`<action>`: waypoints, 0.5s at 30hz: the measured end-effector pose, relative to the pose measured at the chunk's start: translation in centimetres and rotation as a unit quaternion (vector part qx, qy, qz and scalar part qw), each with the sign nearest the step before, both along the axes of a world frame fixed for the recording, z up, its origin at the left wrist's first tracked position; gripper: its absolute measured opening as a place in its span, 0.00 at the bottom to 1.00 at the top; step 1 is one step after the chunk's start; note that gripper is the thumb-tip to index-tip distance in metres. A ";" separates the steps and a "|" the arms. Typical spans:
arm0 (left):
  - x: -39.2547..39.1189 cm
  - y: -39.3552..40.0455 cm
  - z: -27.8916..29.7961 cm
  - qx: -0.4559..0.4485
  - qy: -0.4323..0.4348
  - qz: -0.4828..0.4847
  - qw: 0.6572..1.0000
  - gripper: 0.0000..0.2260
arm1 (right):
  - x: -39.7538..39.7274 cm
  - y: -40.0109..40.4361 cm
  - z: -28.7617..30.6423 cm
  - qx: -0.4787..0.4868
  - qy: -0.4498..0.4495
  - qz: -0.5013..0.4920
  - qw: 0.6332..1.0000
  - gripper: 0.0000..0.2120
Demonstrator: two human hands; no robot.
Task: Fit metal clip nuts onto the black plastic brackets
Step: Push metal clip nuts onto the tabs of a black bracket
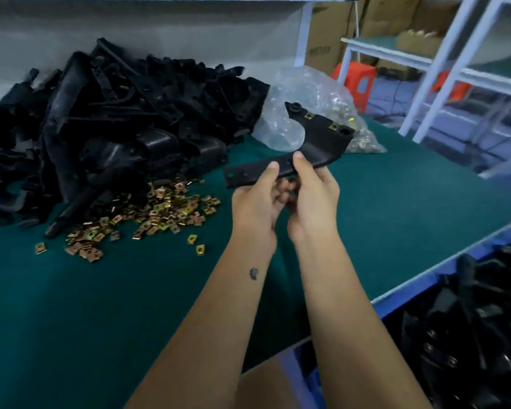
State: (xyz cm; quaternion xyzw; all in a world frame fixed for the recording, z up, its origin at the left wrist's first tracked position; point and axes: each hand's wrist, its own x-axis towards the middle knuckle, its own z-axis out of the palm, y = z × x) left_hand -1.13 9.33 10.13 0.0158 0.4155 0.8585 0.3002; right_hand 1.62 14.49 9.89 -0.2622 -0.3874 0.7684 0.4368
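Note:
A black plastic bracket (322, 140) is held up over the green table (130, 305) by both hands. My left hand (257, 202) grips its long flat arm, thumb on top. Just to the right, my right hand (313, 196) grips the same arm with its thumb pressed on the upper face. Two brass-coloured clip nuts (334, 126) sit on the bracket's far curved end. A loose heap of clip nuts (160, 214) lies on the table to the left of my hands. What my fingers hold under the bracket is hidden.
A big pile of black brackets (101, 128) fills the table's back left. A clear plastic bag of clip nuts (313, 101) lies behind the held bracket. A blue bin with black brackets (469, 335) stands below the table's right edge. White shelving (443, 72) stands at the far right.

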 end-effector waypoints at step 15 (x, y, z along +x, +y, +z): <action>22.0 9.9 -5.2 -0.128 0.293 -0.289 0.902 0.11 | 25.2 11.4 -7.0 -0.165 0.036 -0.391 0.905 0.06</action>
